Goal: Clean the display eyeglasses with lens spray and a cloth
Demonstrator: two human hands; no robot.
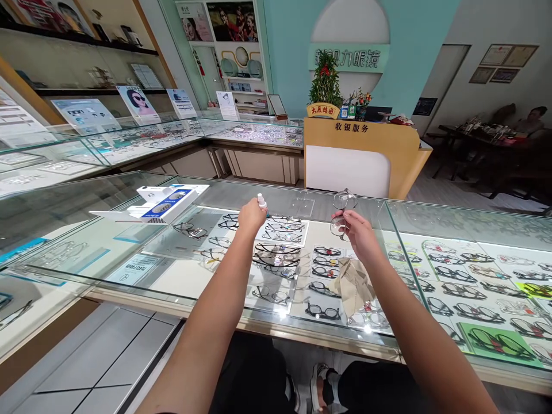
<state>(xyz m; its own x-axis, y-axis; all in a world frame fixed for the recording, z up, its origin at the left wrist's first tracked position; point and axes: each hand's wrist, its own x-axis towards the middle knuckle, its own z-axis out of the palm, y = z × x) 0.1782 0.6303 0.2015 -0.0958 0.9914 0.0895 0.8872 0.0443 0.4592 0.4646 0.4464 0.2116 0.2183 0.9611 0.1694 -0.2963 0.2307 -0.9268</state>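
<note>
My left hand (pixel 251 216) is closed around a small white spray bottle (pixel 261 201), whose top pokes out above the fist. In my right hand (pixel 359 231) is a pair of eyeglasses (pixel 344 200), pinched near the bridge and held up on edge above the glass counter. Below that hand, a crumpled brown cloth (pixel 352 284) lies on the counter top. Several dark-framed glasses (pixel 276 255) are spread below and between my hands; reflections blur which lie on the glass and which beneath it.
A white and blue display box (pixel 172 204) stands on the counter at left. The glass counter (pixel 207 296) runs across in front of me. Beyond it stand a wooden cashier desk (pixel 362 132) and more showcases (pixel 254 133). A person (pixel 533 122) sits at the far right.
</note>
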